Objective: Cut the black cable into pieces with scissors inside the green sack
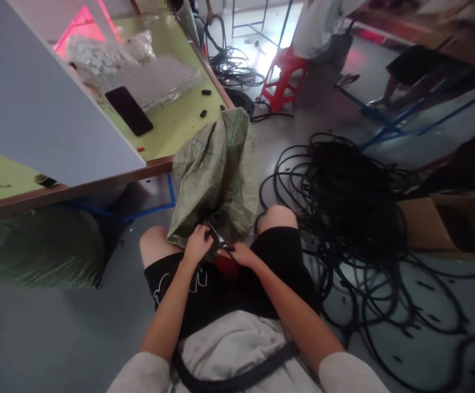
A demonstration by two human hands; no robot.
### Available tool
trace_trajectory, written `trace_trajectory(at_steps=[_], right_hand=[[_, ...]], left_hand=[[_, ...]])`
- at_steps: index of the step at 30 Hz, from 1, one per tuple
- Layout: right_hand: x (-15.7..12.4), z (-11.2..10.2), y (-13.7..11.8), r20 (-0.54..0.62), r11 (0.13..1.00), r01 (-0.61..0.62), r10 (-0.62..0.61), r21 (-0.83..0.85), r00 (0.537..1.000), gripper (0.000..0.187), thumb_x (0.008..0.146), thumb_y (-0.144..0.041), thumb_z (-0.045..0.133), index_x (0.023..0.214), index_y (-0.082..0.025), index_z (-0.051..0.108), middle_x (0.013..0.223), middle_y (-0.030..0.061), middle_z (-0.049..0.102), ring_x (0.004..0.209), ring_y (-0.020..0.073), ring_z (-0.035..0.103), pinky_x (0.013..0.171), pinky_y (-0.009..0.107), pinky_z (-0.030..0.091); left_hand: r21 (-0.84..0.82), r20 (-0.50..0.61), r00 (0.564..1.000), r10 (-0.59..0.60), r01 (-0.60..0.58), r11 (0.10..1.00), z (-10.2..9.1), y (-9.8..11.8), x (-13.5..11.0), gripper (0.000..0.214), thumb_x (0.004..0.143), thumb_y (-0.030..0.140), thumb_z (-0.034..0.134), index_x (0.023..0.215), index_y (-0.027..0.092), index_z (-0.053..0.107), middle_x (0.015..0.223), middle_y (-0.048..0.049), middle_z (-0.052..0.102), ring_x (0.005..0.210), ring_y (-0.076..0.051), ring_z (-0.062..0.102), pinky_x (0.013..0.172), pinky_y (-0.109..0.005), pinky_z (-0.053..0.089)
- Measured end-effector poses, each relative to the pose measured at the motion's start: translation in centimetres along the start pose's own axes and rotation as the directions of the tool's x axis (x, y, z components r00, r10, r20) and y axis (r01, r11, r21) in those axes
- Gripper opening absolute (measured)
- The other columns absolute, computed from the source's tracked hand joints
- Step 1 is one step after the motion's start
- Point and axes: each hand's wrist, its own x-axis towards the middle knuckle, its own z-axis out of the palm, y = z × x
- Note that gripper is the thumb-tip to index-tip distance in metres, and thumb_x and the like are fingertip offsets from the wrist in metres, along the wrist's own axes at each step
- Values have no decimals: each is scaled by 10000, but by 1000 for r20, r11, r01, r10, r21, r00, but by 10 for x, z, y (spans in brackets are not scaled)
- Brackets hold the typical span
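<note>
Over the mouth of a green woven sack (208,158) between my knees, both hands are close together. My right hand (242,254) is closed around the dark handles of what look like scissors (221,239), their thin metallic blades angled up and to the left. Opposite it, my left hand (197,243) pinches a small black piece (208,235), right beside the blades. Whether blades and piece touch is too small to tell. Part of the sack's inside is in shadow.
A large heap of black cable coils (343,196) covers the floor at right, by a cardboard box (421,224). At left stands a green-topped table (172,131) with a phone (129,111). Another person sits on a red stool (285,76). A full sack (41,251) lies under the table.
</note>
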Motion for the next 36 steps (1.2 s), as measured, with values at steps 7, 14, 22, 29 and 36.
trace_trajectory(at_steps=[7, 14, 22, 29, 36], right_hand=[[8, 8, -12, -132, 997, -36, 26, -74, 991, 594, 770, -742, 508, 705, -176, 679, 667, 42, 653, 655, 168, 604, 572, 223, 378], [4, -4, -23, -298, 989, -6, -39, -149, 954, 581, 791, -729, 500, 866, -180, 674, 868, 93, 683, 812, 224, 645, 651, 253, 406], [6, 2, -6, -234, 991, 104, -120, -82, 965, 540, 803, -667, 546, 893, -143, 643, 934, 101, 647, 808, 187, 604, 687, 245, 426], [15, 8, -7, -103, 1000, -28, 27, -8, 994, 621, 812, -718, 460, 623, -157, 650, 573, 63, 605, 625, 192, 608, 556, 239, 367], [18, 9, -10, -115, 993, 54, -42, 109, 992, 574, 788, -700, 516, 728, -150, 668, 715, 64, 666, 693, 186, 622, 589, 227, 395]], left_hand=[[401, 104, 992, -69, 21, 916, -21, 2, 2, 325, 954, 296, 406, 1242, 221, 538, 1089, -102, 630, 850, -243, 662, 697, -320, 515], [426, 65, 987, -144, 103, 899, -27, 1, 8, 400, 975, 432, 339, 1272, 224, 507, 1004, -103, 669, 828, -230, 664, 696, -291, 492], [258, 24, 995, -93, 84, 963, -3, -10, -9, 381, 965, 399, 399, 1286, 240, 529, 1043, -102, 667, 820, -254, 658, 706, -360, 502], [309, -15, 993, -121, 119, 943, -1, -17, 2, 357, 951, 414, 437, 1252, 290, 583, 1069, -74, 671, 877, -211, 661, 727, -285, 502], [302, -72, 987, -143, 159, 940, -6, -17, -2, 345, 955, 395, 434, 1250, 302, 588, 1098, -67, 663, 920, -204, 645, 751, -279, 497]])
